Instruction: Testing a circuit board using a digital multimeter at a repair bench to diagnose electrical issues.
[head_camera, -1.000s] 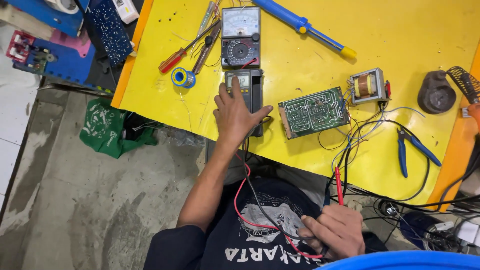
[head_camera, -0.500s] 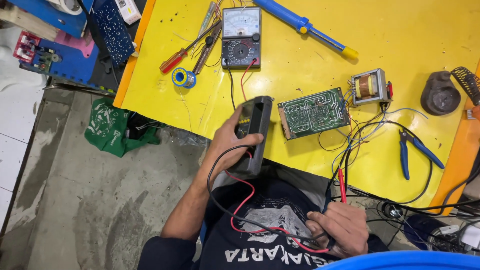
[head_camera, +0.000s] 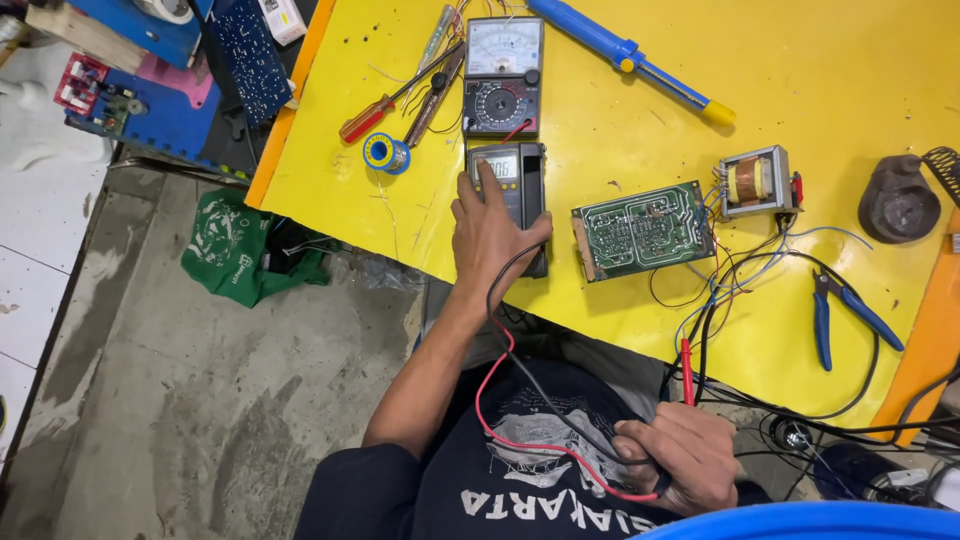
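The left hand (head_camera: 490, 235) lies spread and flat on the digital multimeter (head_camera: 512, 180), with one finger stretched up to the small grey display; the meter rests on the yellow bench (head_camera: 620, 110), close to the edge near the person. Just above the digital multimeter stands an analog meter (head_camera: 503, 75) with a round dial; to the left of the digital multimeter lie a blue solder spool (head_camera: 384, 153) and a red screwdriver (head_camera: 385, 108); to its right lies a green circuit board (head_camera: 643, 229), and further right a small transformer (head_camera: 753, 181) and blue pliers (head_camera: 838, 312). The right hand (head_camera: 680, 455) is below the digital multimeter, off the bench and over the dark shirt; its fingers are curled around the probe leads, and the red probe (head_camera: 687, 372) rises from it; the red and black wires run from this hand up toward the meter.
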